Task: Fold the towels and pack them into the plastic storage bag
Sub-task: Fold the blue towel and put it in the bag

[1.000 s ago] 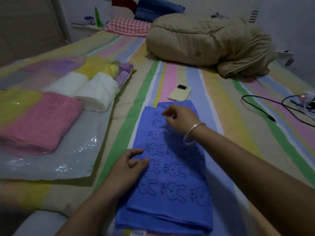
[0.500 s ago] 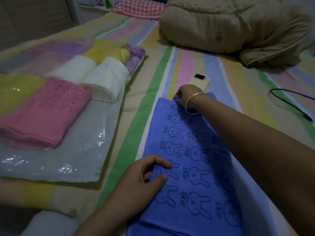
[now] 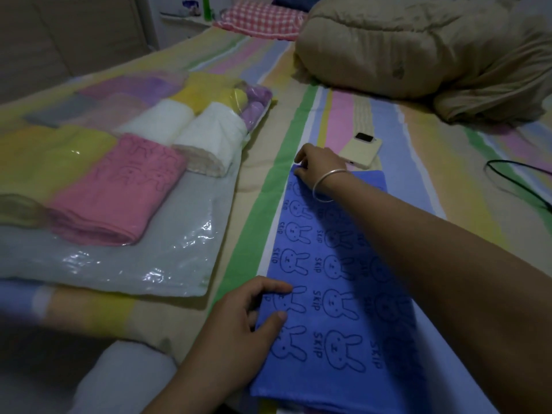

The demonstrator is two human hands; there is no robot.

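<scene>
blue towel (image 3: 337,264) far corner pinched by right hand (image 3: 319,165) fingers (image 3: 300,159); near edge gripped by left hand (image 3: 239,330); edges to be kept aligned.

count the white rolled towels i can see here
2. One white roll lies just beyond the pink towel. The second white roll sits beside it on its left. More may be hidden under the yellow towel behind them.
</scene>
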